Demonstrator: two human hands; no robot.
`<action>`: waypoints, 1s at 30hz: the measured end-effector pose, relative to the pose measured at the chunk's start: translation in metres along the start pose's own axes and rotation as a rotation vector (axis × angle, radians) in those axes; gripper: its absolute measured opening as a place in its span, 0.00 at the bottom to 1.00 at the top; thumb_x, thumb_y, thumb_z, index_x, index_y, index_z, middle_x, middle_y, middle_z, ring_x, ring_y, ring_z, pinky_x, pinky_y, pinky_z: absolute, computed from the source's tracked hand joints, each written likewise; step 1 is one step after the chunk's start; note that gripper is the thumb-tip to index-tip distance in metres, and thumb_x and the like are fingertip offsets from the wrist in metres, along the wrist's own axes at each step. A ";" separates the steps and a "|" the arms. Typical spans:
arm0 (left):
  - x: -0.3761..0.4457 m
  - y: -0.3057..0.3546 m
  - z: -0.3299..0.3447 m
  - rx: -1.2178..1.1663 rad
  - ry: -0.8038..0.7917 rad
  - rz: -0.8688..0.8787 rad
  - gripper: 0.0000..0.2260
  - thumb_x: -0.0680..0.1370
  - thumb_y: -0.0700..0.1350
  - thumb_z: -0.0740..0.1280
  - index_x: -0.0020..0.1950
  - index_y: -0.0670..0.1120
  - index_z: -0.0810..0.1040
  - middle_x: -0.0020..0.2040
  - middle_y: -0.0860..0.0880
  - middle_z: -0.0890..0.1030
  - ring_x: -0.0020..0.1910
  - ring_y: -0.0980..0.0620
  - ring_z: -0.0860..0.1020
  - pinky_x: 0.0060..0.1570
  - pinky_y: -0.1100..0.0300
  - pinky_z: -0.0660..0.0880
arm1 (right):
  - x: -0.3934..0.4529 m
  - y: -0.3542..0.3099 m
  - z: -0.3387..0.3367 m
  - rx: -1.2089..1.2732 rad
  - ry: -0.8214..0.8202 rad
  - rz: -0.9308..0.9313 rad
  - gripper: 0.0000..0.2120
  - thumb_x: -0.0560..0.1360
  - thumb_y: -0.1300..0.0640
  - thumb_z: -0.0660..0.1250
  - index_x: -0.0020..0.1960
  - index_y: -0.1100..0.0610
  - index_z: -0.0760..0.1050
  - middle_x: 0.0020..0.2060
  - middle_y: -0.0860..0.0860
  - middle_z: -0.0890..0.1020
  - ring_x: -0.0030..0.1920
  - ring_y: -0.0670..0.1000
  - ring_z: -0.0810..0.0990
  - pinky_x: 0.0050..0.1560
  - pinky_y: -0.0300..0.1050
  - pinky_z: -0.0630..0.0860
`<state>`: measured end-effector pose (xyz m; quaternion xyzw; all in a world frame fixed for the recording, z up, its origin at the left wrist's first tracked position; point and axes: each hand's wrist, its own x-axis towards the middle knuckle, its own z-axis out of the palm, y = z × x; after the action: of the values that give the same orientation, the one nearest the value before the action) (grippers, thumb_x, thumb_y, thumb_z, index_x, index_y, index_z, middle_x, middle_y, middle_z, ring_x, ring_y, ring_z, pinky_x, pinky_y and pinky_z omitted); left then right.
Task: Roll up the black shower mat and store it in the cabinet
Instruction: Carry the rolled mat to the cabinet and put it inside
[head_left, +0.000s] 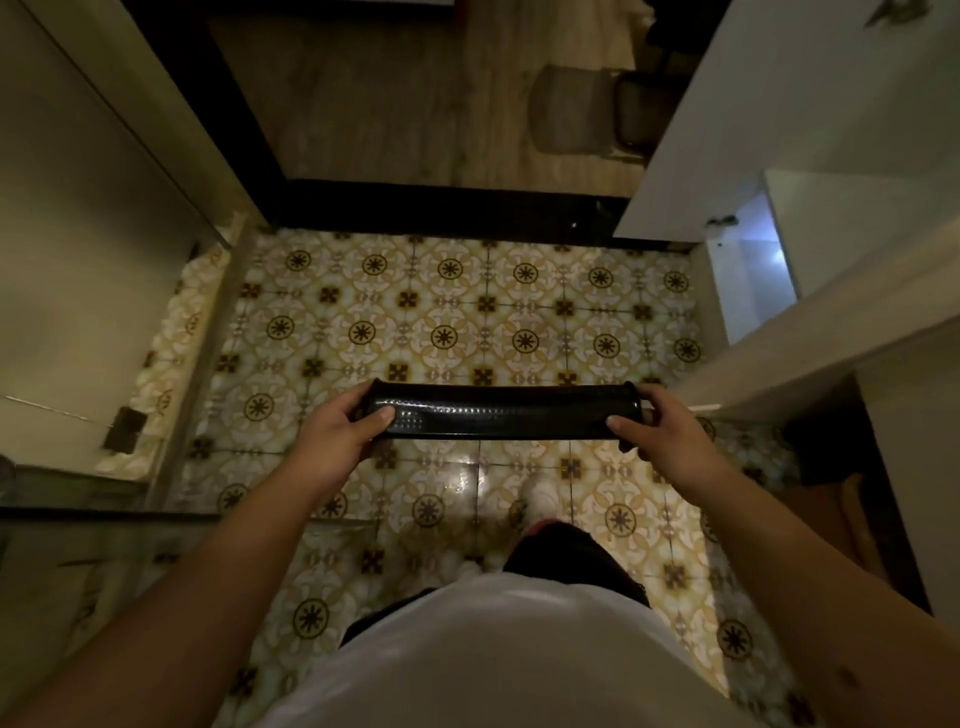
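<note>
The black shower mat (493, 415) is already rolled, held level above the tiled floor (467, 312), left hand (337, 431) and right hand (660, 423) closed around its ends; storing it in the open cabinet (753, 270) remains.

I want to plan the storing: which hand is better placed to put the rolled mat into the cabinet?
Probably the right hand: it grips the mat end nearest the open cabinet.
</note>
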<state>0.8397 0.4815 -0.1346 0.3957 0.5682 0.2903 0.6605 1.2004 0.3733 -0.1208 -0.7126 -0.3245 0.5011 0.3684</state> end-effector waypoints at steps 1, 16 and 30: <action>0.008 0.003 0.002 -0.002 0.005 -0.004 0.21 0.77 0.38 0.67 0.71 0.43 0.71 0.60 0.44 0.79 0.55 0.47 0.80 0.45 0.57 0.78 | 0.010 -0.004 -0.002 -0.001 -0.007 0.000 0.23 0.73 0.60 0.72 0.65 0.57 0.69 0.42 0.54 0.82 0.33 0.48 0.79 0.28 0.35 0.71; 0.161 0.091 0.077 0.000 0.034 0.039 0.14 0.77 0.39 0.68 0.61 0.51 0.79 0.54 0.49 0.83 0.50 0.52 0.82 0.42 0.62 0.78 | 0.199 -0.087 -0.072 -0.034 -0.078 0.001 0.21 0.74 0.61 0.71 0.64 0.57 0.69 0.47 0.56 0.81 0.32 0.41 0.80 0.27 0.33 0.72; 0.321 0.182 0.098 0.080 -0.064 0.041 0.15 0.77 0.41 0.69 0.58 0.58 0.80 0.55 0.51 0.82 0.52 0.50 0.82 0.45 0.60 0.79 | 0.337 -0.146 -0.086 -0.022 0.014 0.105 0.20 0.74 0.62 0.70 0.64 0.58 0.70 0.45 0.54 0.82 0.35 0.47 0.82 0.29 0.33 0.73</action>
<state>1.0078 0.8242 -0.1424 0.4426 0.5498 0.2683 0.6557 1.3654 0.7117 -0.1371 -0.7362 -0.2897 0.5112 0.3359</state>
